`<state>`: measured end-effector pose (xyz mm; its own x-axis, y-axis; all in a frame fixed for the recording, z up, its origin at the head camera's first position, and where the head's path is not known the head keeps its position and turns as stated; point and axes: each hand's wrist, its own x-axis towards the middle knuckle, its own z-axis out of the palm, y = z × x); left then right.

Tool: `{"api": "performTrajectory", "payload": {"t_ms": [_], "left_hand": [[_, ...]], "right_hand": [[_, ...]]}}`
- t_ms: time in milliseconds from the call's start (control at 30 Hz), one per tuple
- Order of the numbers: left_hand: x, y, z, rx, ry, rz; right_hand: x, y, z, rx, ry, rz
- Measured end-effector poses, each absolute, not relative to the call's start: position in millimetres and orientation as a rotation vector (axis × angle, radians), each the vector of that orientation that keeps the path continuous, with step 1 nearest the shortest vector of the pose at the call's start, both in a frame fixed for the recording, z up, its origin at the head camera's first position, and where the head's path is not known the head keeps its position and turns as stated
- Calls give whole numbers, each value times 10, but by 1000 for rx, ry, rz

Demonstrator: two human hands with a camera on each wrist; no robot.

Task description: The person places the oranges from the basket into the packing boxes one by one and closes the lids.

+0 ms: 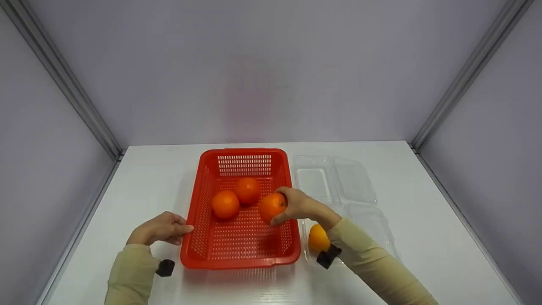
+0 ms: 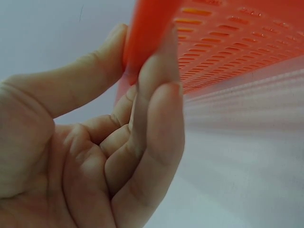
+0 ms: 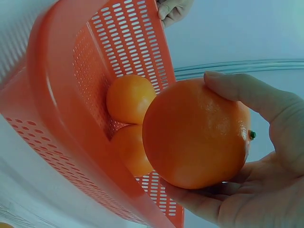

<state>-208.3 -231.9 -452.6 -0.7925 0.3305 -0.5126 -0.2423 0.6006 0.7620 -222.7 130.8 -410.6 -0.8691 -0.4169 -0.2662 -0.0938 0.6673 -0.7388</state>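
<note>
My right hand (image 1: pixel 296 204) grips an orange (image 3: pixel 194 135) with a small green stem nub, thumb on one side and fingers on the other. In the head view this orange overlaps the right side of a red perforated plastic basket (image 1: pixel 237 263). Two more oranges, a nearer one (image 1: pixel 225 204) and a farther one (image 1: pixel 247 190), lie together on the basket floor toward its left and middle. At the basket's left rim, my left hand (image 1: pixel 163 228) pinches the edge between thumb and fingers, which the left wrist view shows close up (image 2: pixel 152 33).
Right of the basket, clear plastic containers with lids (image 1: pixel 355 180) lie on the white table (image 1: pixel 440 245). One orange-yellow fruit (image 1: pixel 318 238) sits in the nearer container, partly hidden by the right forearm. Walls (image 1: pixel 271 84) enclose the table at the back and both sides.
</note>
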Motion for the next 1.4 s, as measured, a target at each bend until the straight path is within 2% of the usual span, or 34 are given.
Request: {"api": "performTrajectory", "payload": {"t_ms": [1400], "left_hand": [[-2074, -2311, -4520, 71, 2213, 1140]], "right_hand": [[-2188, 1670, -4014, -400, 2469, -1144]]}}
